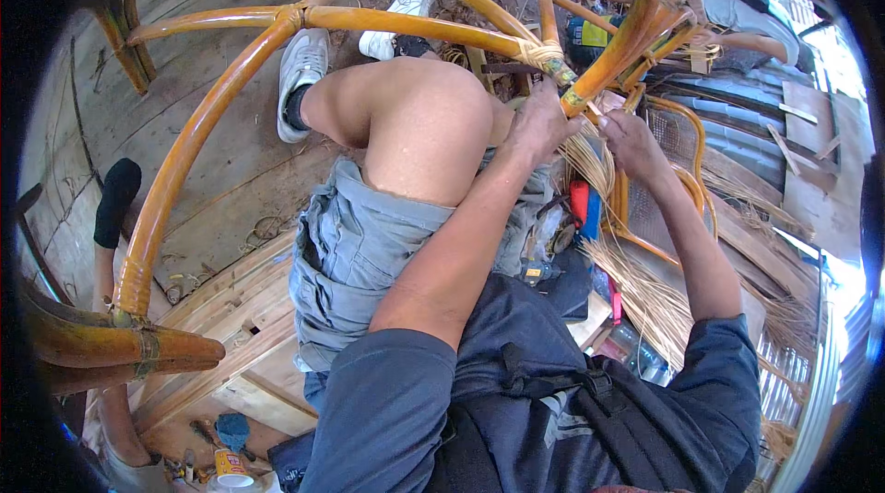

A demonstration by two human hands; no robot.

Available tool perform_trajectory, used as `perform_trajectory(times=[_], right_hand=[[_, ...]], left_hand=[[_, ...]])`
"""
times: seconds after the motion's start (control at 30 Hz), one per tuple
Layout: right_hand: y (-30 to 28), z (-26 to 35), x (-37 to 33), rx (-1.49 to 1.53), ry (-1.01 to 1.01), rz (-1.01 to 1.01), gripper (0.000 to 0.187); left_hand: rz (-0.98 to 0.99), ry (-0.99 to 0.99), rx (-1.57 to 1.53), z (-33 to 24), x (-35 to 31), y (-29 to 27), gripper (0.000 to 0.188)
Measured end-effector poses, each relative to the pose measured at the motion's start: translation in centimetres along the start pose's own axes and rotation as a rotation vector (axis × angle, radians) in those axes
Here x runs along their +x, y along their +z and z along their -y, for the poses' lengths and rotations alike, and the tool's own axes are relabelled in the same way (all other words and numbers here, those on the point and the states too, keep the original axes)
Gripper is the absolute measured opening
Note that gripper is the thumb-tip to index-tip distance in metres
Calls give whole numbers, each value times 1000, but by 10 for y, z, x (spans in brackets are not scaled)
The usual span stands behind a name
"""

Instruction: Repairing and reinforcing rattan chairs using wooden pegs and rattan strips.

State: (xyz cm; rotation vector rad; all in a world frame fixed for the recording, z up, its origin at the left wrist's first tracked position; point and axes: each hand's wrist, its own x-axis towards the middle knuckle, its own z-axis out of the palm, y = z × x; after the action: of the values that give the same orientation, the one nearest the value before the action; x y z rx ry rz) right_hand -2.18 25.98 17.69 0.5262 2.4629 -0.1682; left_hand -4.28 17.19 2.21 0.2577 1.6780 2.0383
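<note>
A glossy, honey-coloured rattan furniture frame arches over my bare knee. Its pole joint at the upper right carries pale strip wrapping. My left hand is closed around the frame just below this wrapping; its fingertips are partly hidden. To the right of the joint, my right hand is closed in a pinch, with a short pale rattan strip at its fingertips. A bundle of loose rattan strips hangs below and between my hands.
More loose strips lie by my right side, near a red-handled tool. A rattan chair with a woven panel stands at the right. Other people's limbs show at the left and upper right. A cup sits lower left.
</note>
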Motion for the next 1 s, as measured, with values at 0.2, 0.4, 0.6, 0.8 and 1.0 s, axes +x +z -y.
perform_trajectory(times=[0.2,0.4,0.6,0.8,1.0], right_hand=[[11,-10,-11,-587,-350,-203,21],[11,3,-14,-538,-326,-267,15],[11,-2,-17,-370,-286,-309,14],[24,-11,-17,-276,-198,-273,17],[1,-27,-40,-273,-112,-211,22]], left_hand=[[91,-25,-41,-8,-1,-6,66],[50,49,-29,3,3,1,66],[20,149,42,5,3,6,67],[96,-10,24,8,4,3,68],[52,155,-133,22,21,15,56]])
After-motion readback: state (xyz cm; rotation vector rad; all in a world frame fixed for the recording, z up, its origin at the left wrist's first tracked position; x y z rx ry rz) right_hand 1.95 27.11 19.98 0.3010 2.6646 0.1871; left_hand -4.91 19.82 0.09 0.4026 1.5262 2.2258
